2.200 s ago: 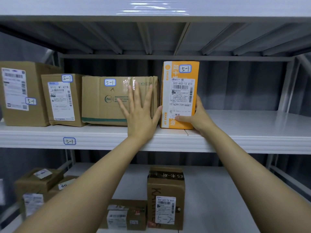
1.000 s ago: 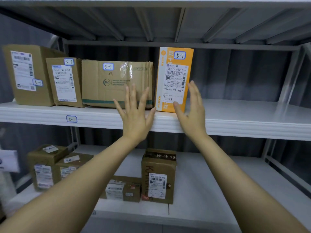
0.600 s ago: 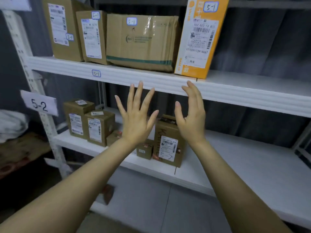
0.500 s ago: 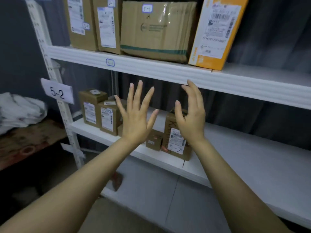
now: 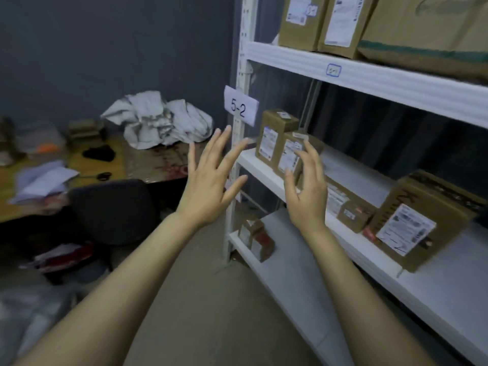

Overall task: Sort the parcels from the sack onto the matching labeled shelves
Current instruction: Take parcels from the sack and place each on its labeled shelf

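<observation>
My left hand (image 5: 211, 180) is up with fingers spread wide, empty, just in front of the rack post (image 5: 244, 56) that carries the "5-2" card (image 5: 240, 105). My right hand (image 5: 307, 192) is beside it, fingers loosely bent and apart, gripping nothing; I cannot tell if its fingertips touch the two small parcels (image 5: 274, 140) standing behind it on the middle shelf (image 5: 353, 175). A big parcel (image 5: 417, 220) stands farther right there. More parcels (image 5: 343, 22) line the top shelf (image 5: 396, 83). The sack (image 5: 158, 120) lies crumpled on the table (image 5: 105, 162), well left.
</observation>
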